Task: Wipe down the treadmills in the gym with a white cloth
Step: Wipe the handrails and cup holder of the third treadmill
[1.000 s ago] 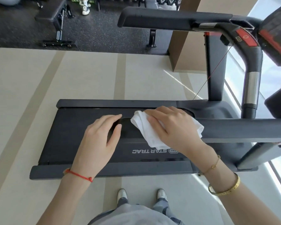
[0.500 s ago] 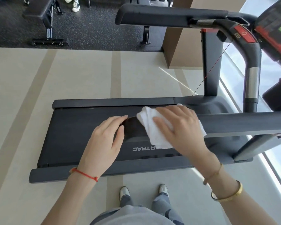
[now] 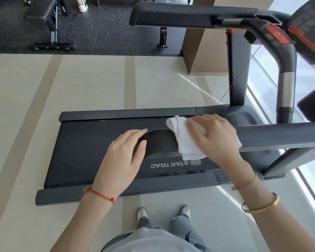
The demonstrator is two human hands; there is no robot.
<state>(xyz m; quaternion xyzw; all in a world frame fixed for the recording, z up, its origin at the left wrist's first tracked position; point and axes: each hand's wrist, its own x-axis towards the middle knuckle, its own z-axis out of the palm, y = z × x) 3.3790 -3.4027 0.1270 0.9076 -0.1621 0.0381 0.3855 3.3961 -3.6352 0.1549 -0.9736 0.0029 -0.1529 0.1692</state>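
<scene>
White cloth (image 3: 185, 140): soft, matt terry. Treadmill handrail (image 3: 280, 135): matt grey plastic. At 2 o'clock, upright grip (image 3: 286, 90): shiny metal band. Floor (image 3: 80, 84): smooth, matt.

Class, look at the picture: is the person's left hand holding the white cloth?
No, the left hand rests bare on the near grey treadmill handrail, while the right hand presses the crumpled white cloth.
</scene>
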